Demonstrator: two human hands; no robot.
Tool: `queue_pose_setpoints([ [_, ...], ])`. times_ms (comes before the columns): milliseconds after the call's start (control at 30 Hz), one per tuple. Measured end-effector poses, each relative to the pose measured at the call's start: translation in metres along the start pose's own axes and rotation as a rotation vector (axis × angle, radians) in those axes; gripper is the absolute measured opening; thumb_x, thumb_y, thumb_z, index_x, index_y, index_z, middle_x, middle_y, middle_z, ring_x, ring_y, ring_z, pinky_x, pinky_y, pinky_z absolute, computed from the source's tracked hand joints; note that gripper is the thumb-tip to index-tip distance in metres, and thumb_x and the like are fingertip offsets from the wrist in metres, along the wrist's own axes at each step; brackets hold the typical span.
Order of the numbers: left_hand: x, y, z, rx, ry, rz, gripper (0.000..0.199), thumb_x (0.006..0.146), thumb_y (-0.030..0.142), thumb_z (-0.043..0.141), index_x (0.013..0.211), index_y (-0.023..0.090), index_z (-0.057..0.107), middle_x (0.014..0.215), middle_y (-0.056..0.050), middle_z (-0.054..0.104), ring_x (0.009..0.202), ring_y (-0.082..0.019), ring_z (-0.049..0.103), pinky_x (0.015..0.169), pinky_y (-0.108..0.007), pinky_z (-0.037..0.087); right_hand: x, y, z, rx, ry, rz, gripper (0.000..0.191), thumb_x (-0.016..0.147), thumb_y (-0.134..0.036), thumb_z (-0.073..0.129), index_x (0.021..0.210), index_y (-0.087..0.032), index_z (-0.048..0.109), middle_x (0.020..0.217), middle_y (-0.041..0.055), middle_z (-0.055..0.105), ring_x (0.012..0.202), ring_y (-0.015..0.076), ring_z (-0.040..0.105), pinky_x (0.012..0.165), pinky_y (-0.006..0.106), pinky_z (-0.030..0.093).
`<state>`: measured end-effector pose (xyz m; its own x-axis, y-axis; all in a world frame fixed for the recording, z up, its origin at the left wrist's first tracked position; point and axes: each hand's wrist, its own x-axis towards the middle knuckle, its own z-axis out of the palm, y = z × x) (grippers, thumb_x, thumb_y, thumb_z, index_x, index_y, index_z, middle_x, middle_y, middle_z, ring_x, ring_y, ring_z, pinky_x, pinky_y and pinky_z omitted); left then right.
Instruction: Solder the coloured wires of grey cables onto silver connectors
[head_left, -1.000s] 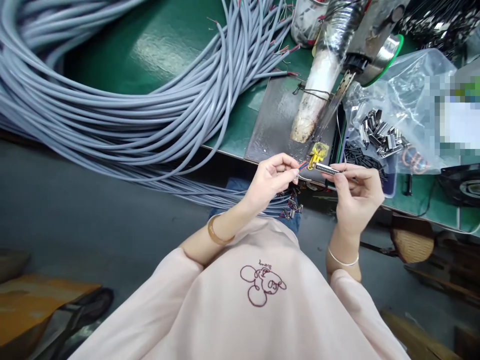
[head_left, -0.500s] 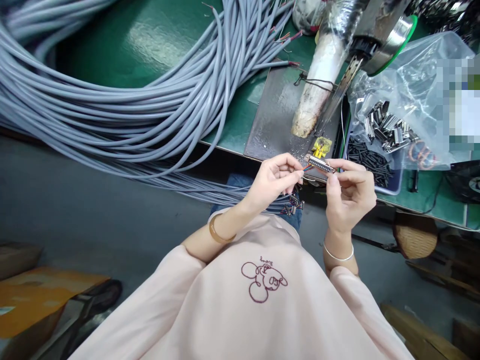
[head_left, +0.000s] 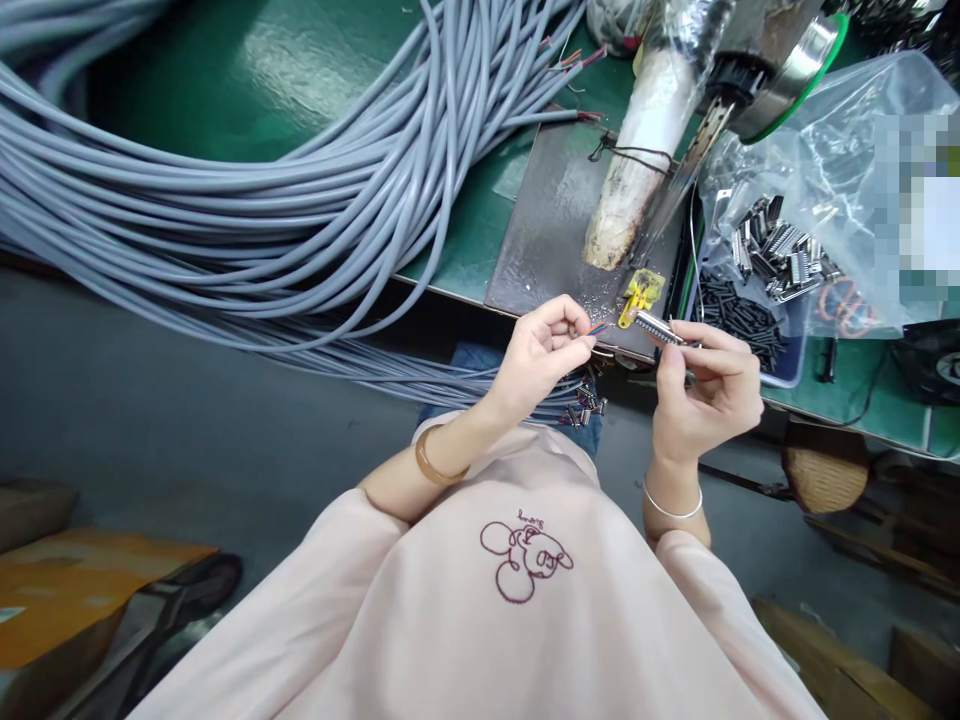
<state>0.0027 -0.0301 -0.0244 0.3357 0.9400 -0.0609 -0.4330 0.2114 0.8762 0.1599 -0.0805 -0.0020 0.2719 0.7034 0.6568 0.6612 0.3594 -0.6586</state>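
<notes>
Between the thumb and fingers of my left hand (head_left: 551,350) are thin coloured wires (head_left: 598,328), their orange and blue ends pointing right. My right hand (head_left: 705,385) pinches a metal multi-pin connector (head_left: 658,328) by its right end. A small gap separates the wire ends from the connector. Just beyond them, a yellow clip-like piece (head_left: 639,298) lies on the dark metal plate (head_left: 540,230). Below my left hand, several finished-looking cable ends with connectors (head_left: 585,408) hang by my lap.
A large bundle of grey cables (head_left: 300,200) covers the left of the green table (head_left: 300,90). Above the plate are a wrapped tube (head_left: 626,190) and a solder spool (head_left: 799,85). A bin (head_left: 787,365) of black sleeves and a plastic bag (head_left: 847,130) with connectors are at right.
My right hand has moved slightly right with the connector, away from the wires. My left hand has shifted a little left and up, and the wires and connector are now apart.
</notes>
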Motion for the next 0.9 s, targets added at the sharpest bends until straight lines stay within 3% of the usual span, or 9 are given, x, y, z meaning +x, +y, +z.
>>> queue_pose_setpoints([
  [200, 0.001, -0.001, -0.002, 0.024, 0.018, -0.009, 0.017, 0.079, 0.018, 0.068, 0.072, 0.017, 0.053, 0.06, 0.007, 0.043, 0.049, -0.003, 0.033, 0.047, -0.017, 0.028, -0.004, 0.008, -0.001, -0.118, -0.051, -0.092, 0.017, 0.086, -0.013, 0.071, 0.098, -0.025, 0.068, 0.105, 0.0007, 0.076, 0.094, 0.0195, 0.075, 0.079, 0.037, 0.065],
  [433, 0.001, 0.005, 0.002, 0.14, 0.044, 0.038, 0.022, 0.084, 0.035, 0.073, 0.077, 0.015, 0.067, 0.057, 0.005, 0.048, 0.049, -0.004, 0.038, 0.047, -0.019, 0.033, -0.008, 0.006, 0.006, -0.008, -0.201, 0.055, 0.004, 0.092, -0.019, 0.062, 0.092, -0.022, 0.06, 0.11, 0.0051, 0.076, 0.103, 0.0197, 0.075, 0.084, 0.036, 0.064],
  [900, 0.009, 0.001, 0.004, 0.148, 0.09, 0.059, 0.022, 0.088, 0.033, 0.07, 0.08, 0.016, 0.058, 0.074, 0.002, 0.059, 0.048, -0.002, 0.047, 0.043, -0.016, 0.039, 0.001, 0.011, 0.014, -0.028, -0.204, -0.026, 0.012, 0.083, -0.013, 0.07, 0.085, -0.023, 0.062, 0.107, 0.0031, 0.077, 0.096, 0.0195, 0.075, 0.083, 0.039, 0.064],
])
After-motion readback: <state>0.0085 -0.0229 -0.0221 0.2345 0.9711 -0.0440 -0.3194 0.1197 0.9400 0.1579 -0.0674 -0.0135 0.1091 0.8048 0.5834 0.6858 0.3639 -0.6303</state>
